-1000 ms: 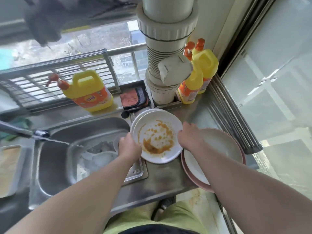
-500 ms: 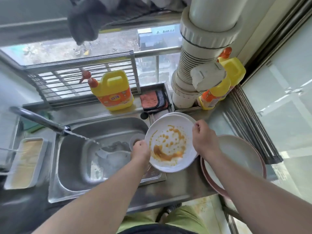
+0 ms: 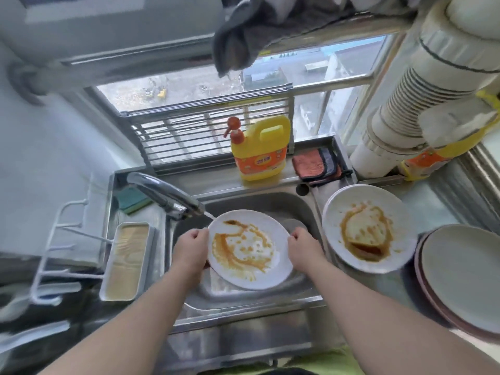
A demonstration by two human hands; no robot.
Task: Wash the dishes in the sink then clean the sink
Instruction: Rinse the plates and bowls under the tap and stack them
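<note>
the sauce-smeared white plate [image 3: 250, 249] is held over the sink [image 3: 259, 204], its far rim under the faucet [image 3: 165, 194]. left hand [image 3: 190, 251] and right hand [image 3: 304, 250] grip opposite rims. judged rigid, breakable, slippery once wet; rim holds suit. right of the sink, a second dirty plate [image 3: 368, 228] and stacked plates [image 3: 460, 277] on steel counter; behind, a detergent jug [image 3: 261, 150].

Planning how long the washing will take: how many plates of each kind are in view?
White plates smeared with sauce: 2, one held over the sink, one on the counter
Plates in the stack at right without visible sauce: at least 2, exact count unclear
Total: at least 4
</note>
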